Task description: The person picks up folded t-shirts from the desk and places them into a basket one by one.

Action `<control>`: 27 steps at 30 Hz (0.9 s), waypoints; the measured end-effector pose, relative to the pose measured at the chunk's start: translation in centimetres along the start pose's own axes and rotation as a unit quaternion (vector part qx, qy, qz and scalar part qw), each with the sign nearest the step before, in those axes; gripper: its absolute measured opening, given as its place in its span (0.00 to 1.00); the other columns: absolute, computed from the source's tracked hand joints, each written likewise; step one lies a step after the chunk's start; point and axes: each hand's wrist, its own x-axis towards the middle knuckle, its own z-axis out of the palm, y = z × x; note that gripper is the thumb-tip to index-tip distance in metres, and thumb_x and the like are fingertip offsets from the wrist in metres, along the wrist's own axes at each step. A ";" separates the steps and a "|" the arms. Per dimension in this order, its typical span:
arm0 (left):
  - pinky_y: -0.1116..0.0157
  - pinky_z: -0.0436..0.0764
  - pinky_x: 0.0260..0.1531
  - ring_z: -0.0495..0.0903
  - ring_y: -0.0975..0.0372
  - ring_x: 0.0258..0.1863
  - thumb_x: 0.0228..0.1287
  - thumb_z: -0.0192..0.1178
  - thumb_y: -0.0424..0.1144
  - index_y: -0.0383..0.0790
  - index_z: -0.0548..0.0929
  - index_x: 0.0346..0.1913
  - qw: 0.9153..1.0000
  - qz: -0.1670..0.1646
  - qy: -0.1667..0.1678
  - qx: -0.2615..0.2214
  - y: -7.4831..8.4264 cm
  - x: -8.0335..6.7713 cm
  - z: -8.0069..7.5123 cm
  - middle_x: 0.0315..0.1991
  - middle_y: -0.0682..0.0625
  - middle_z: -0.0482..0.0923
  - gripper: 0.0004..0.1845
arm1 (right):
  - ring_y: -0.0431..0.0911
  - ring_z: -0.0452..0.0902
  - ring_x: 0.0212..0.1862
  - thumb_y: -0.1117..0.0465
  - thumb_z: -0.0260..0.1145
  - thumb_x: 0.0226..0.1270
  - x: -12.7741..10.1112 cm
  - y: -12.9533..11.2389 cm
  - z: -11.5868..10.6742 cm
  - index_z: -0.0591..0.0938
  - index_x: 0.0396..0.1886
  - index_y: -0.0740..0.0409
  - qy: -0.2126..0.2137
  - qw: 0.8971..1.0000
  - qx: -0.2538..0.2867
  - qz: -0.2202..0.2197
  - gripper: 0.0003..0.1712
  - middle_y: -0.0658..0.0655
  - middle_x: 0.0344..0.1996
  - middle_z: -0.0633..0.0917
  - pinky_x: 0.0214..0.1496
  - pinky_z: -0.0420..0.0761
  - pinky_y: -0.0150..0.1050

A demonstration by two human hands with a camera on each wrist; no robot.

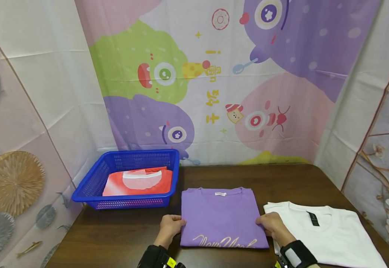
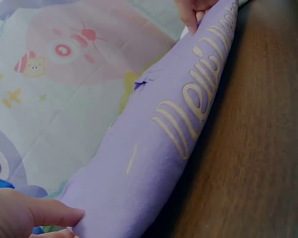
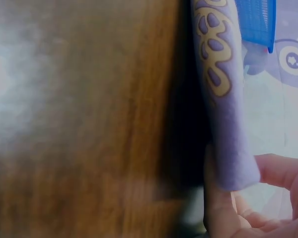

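Observation:
A folded purple T-shirt [image 1: 219,217] with cream lettering along its near edge lies before me on the brown table. My left hand [image 1: 171,227] pinches its left side, thumb on top, as the left wrist view shows with the thumb over the purple cloth [image 2: 139,163]. On the opposite side my right hand [image 1: 273,226] pinches the right edge; in the right wrist view the thumb and fingers sit on either side of the folded shirt edge [image 3: 233,144]. The right hand also overlaps the left border of a folded white T-shirt [image 1: 335,234] in the head view.
A blue plastic basket [image 1: 90,186] stands at the back left with a folded red-and-white garment [image 1: 137,182] inside. Behind the table [image 1: 120,230] hangs a curtain [image 1: 221,141] printed with cartoon monsters. The white shirt takes up the table's right side.

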 end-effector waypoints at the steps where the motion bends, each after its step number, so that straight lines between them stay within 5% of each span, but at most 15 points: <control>1: 0.61 0.84 0.34 0.82 0.59 0.30 0.53 0.65 0.29 0.19 0.82 0.42 1.000 0.002 -0.005 0.004 -0.1 -0.1 -0.1 0.36 0.32 0.84 0.15 | 0.42 0.79 0.24 0.73 0.60 0.51 -0.1 0.1 0.0 0.77 0.28 0.73 -0.003 1.000 -0.001 0.000 0.05 0.53 0.20 0.81 0.33 0.85 0.41; 16: 0.62 0.86 0.33 0.78 0.65 0.27 0.55 0.61 0.27 0.13 0.76 0.45 0.992 -0.003 -0.126 -0.008 -1.0 -2.5 -2.5 0.31 0.42 0.80 0.18 | 0.42 0.77 0.24 0.72 0.60 0.49 -2.8 1.1 -0.3 0.76 0.23 0.65 -0.027 0.998 -0.051 0.011 0.01 0.50 0.17 0.74 0.30 0.84 0.39; 22: 0.60 0.86 0.37 0.80 0.62 0.30 0.55 0.63 0.29 0.13 0.76 0.47 0.991 -0.006 -0.132 0.006 -0.7 -2.3 -2.5 0.36 0.37 0.81 0.21 | 0.40 0.73 0.22 0.69 0.63 0.51 -2.7 1.0 -0.4 0.72 0.18 0.59 -0.038 0.998 -0.057 0.017 0.09 0.46 0.11 0.67 0.30 0.83 0.38; 27: 0.55 0.85 0.41 0.81 0.58 0.34 0.55 0.63 0.31 0.16 0.78 0.45 0.992 -0.009 -0.124 0.010 0.0 -1.4 -1.9 0.40 0.35 0.82 0.20 | 0.43 0.77 0.28 0.67 0.65 0.52 -1.4 0.1 -0.4 0.72 0.34 0.71 -0.043 0.998 -0.037 0.029 0.13 0.53 0.21 0.75 0.35 0.85 0.41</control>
